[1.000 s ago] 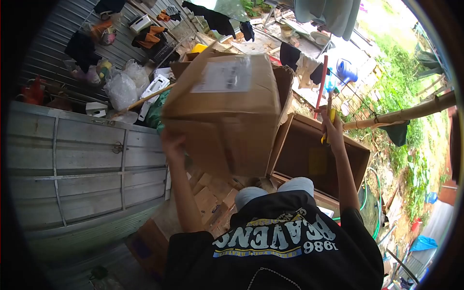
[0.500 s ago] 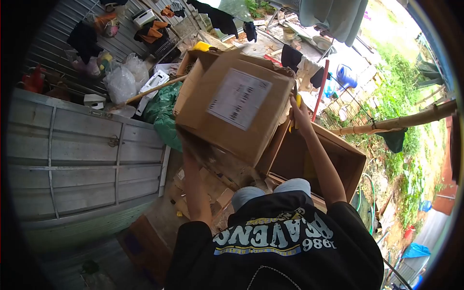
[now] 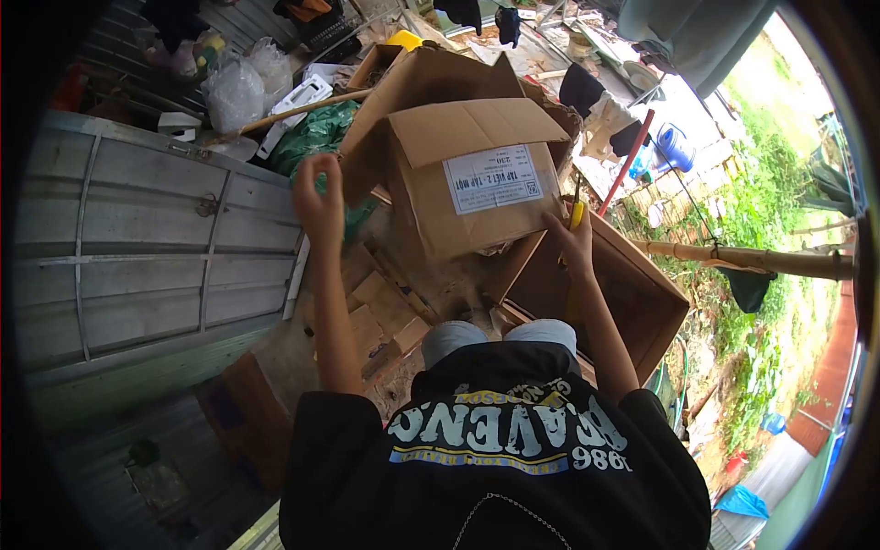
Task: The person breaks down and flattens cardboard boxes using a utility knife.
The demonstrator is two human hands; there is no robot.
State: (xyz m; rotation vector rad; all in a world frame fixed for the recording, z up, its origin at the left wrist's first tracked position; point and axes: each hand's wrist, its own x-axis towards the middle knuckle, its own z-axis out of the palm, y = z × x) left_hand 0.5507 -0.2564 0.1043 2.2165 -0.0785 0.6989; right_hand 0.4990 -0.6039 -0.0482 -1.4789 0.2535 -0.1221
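A cardboard box (image 3: 426,206) with a printed white label (image 3: 495,180) is tilted in front of me, its upper flap folded out. My right hand (image 3: 575,243) touches its lower right corner. In that hand's grip is a yellow-handled knife (image 3: 577,215), its thin dark blade pointing up. My left hand (image 3: 318,197) is raised to the left of the box, fingers loosely bent and nothing in them. Behind the labelled box stands a larger open carton (image 3: 431,73), its side flap near my left hand. Another open carton (image 3: 632,293) sits below my right forearm.
A grey metal gate (image 3: 147,247) stands at the left. Flattened cardboard (image 3: 376,316) lies on the ground before my knees. A green plastic sheet (image 3: 316,137) and clear bags (image 3: 243,87) are at upper left. A bamboo pole (image 3: 770,261) juts in from the right.
The labelled box has turned and tipped, and its flap has swung out. My left hand has let go of it and risen on the left. The right hand has moved down to its lower corner.
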